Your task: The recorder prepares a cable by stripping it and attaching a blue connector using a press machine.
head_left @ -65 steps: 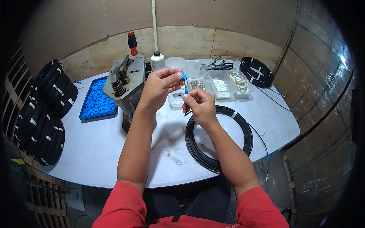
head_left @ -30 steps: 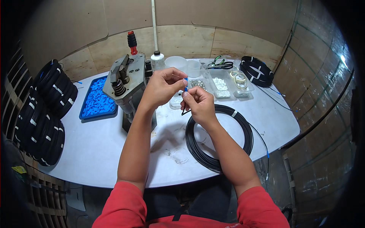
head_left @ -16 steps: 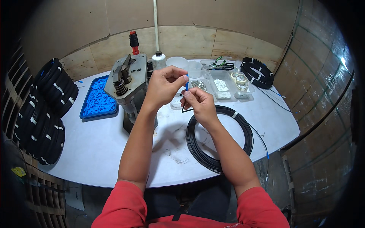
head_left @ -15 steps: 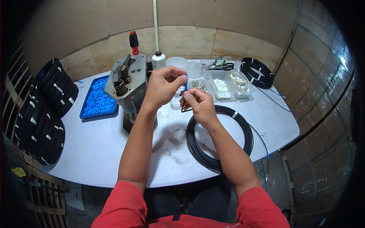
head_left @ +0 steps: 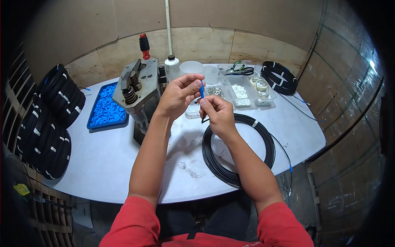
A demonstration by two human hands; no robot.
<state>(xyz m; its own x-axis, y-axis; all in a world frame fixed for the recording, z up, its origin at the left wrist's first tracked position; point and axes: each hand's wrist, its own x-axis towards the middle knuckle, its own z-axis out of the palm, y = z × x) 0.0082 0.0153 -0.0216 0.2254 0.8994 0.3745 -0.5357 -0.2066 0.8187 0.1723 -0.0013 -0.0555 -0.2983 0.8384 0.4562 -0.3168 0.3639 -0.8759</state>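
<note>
Above the desk's [head_left: 123, 156] middle, the left hand [head_left: 177, 95] pinched a small blue connector [head_left: 201, 88], which the right hand [head_left: 217, 113], gripping the black cable's [head_left: 240, 152] end, had drawn closer since a moment earlier, the parts nearly mated.

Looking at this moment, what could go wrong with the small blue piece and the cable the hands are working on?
1. The small blue piece is pinched only at the fingertips of the left hand and right hand; it might slip and drop among the clear bits on the white table.
2. The black cable coil overhangs the table's near edge, so a tug could perhaps drag it off.
</note>
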